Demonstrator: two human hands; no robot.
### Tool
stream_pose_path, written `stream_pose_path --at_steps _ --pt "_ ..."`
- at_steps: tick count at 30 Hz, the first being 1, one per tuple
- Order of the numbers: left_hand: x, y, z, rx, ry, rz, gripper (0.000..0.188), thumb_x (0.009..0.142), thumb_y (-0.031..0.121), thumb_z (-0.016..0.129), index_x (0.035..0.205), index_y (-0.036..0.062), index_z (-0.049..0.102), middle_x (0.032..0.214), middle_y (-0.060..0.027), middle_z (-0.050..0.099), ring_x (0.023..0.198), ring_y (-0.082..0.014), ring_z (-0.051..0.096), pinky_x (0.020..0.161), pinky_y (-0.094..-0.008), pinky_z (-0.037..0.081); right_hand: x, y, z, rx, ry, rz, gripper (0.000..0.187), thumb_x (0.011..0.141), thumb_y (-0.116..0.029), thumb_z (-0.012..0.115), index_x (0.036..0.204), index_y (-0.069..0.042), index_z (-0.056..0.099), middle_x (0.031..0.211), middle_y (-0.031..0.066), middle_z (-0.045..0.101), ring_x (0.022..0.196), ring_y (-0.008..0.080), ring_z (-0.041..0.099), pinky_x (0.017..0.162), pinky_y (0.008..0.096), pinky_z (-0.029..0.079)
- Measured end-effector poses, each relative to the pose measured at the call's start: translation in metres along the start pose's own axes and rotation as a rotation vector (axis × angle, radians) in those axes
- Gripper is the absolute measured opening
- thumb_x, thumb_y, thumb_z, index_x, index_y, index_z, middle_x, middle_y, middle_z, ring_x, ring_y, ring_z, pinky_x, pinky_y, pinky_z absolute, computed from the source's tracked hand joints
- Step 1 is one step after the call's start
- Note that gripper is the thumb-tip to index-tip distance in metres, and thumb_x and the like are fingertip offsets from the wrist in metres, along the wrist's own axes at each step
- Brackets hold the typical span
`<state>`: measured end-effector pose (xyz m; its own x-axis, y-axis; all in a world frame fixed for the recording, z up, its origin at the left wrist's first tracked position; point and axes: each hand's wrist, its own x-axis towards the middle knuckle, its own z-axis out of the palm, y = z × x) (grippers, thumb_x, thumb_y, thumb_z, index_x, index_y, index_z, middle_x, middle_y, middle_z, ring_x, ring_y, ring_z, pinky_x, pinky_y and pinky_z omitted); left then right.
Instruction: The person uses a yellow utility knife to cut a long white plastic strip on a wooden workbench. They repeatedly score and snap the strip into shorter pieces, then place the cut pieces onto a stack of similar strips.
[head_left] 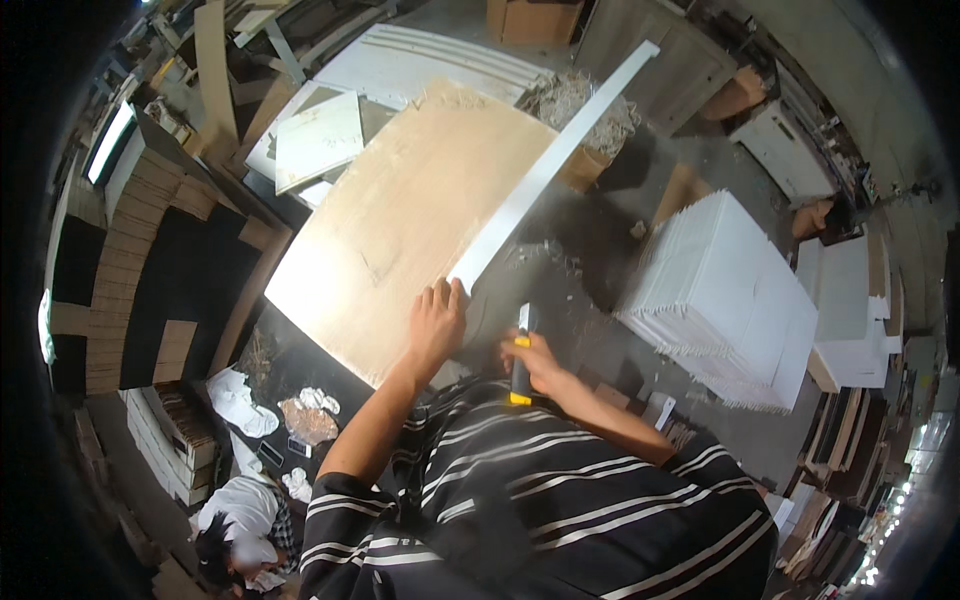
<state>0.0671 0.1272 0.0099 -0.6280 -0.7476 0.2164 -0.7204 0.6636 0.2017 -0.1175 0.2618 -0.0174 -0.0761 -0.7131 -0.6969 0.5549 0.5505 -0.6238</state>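
Observation:
A long white strip [520, 205] lies along the right edge of a pale wooden board [400, 190], its far end sticking out past the board. My left hand [436, 322] is at the strip's near end, fingers bent and pressed together over it. To the right of the board's near corner, my right hand [541, 362] is closed around a black and yellow utility knife [520, 380]. The knife's silver tip points away from me, apart from the strip and board. Part of the right hand's grip is hidden behind the handle.
A tall stack of white panels [725, 300] stands to the right. Beyond the board, a box of shredded scraps [590, 165] sits under the strip. White boards [320, 140] lie at the far left. Another person [245, 515] is low at the near left, beside white cloths [240, 405].

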Motion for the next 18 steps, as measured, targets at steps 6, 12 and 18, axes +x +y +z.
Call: stream_pose_path --at_steps 6,12,18 --pt "-0.049 -0.049 -0.031 -0.18 0.022 -0.034 0.047 0.084 0.016 0.069 0.127 -0.001 0.058 0.112 -0.0247 0.068 0.099 -0.0379 0.067 0.086 -0.0436 0.054 -0.007 -0.005 0.001 -0.005 0.005 -0.029 0.025 0.094 -0.01 0.072 0.116 -0.003 0.064 0.08 0.008 0.064 0.07 0.0193 0.064 0.063 0.0334 0.052" --pt "-0.137 -0.091 -0.077 -0.444 0.163 -0.587 0.014 0.089 0.007 0.073 0.102 0.0047 0.07 0.08 -0.0204 0.069 0.075 -0.0328 0.072 0.067 -0.0388 0.055 -0.003 0.003 0.01 -0.084 -0.125 0.115 0.022 0.097 -0.011 0.069 0.117 -0.003 0.062 0.089 0.0113 0.066 0.073 0.0208 0.066 0.067 0.0365 0.058" --pt "-0.261 -0.146 -0.068 -0.933 0.484 -0.954 0.014 0.091 0.004 0.075 0.101 -0.0053 0.072 0.085 -0.0089 0.075 0.078 -0.0144 0.07 0.071 -0.0264 0.053 0.001 -0.011 0.032 -0.263 -0.21 -0.001 0.021 0.099 -0.023 0.069 0.103 -0.004 0.063 0.078 0.0066 0.065 0.062 0.0147 0.063 0.055 0.0307 0.053"
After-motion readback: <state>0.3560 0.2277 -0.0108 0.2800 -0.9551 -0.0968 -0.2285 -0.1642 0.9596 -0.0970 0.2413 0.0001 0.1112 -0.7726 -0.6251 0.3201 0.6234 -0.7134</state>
